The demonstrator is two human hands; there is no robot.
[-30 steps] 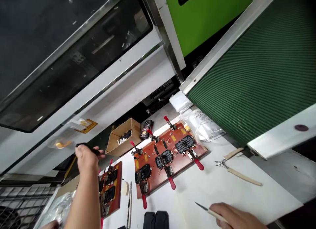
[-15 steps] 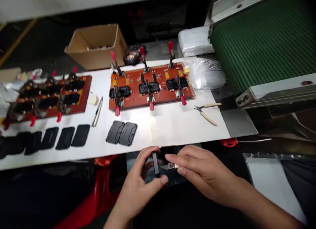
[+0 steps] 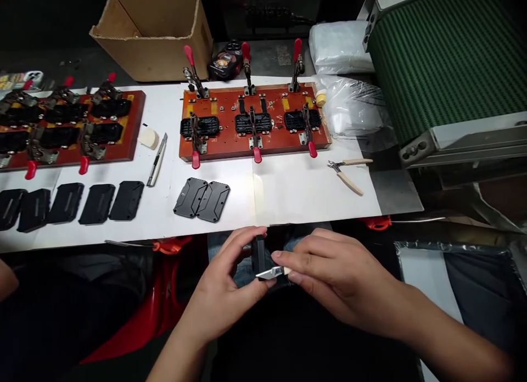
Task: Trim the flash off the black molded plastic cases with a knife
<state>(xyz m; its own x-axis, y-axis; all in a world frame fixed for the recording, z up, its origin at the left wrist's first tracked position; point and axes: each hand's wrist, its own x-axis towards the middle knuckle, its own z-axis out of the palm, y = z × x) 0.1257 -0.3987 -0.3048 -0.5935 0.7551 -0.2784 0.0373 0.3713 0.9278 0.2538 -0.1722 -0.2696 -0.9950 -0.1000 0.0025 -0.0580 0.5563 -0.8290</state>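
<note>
My left hand [image 3: 224,286] is closed round a small black plastic part [image 3: 258,254], held on edge in front of the table. My right hand [image 3: 329,277] pinches a small knife [image 3: 269,272] whose blade touches the part's lower edge. Both hands hover below the table's near edge, over my lap. On the white table [image 3: 288,192] just beyond them lie two black plastic plates [image 3: 201,198] side by side. Further back sits a red-brown clamp fixture [image 3: 251,124] with three black parts held under red-handled toggle clamps.
A second clamp fixture [image 3: 69,127] lies at the left, with a row of several black plates [image 3: 69,203] in front of it. A utility knife [image 3: 157,159], cutters [image 3: 348,170], cardboard box [image 3: 154,31], plastic bags [image 3: 354,110] and a green conveyor belt [image 3: 444,58] surround the table.
A second ago my left hand reached far left and my right rested on the table with the knife. Both have come together before me, and the blade now touches the black part.
</note>
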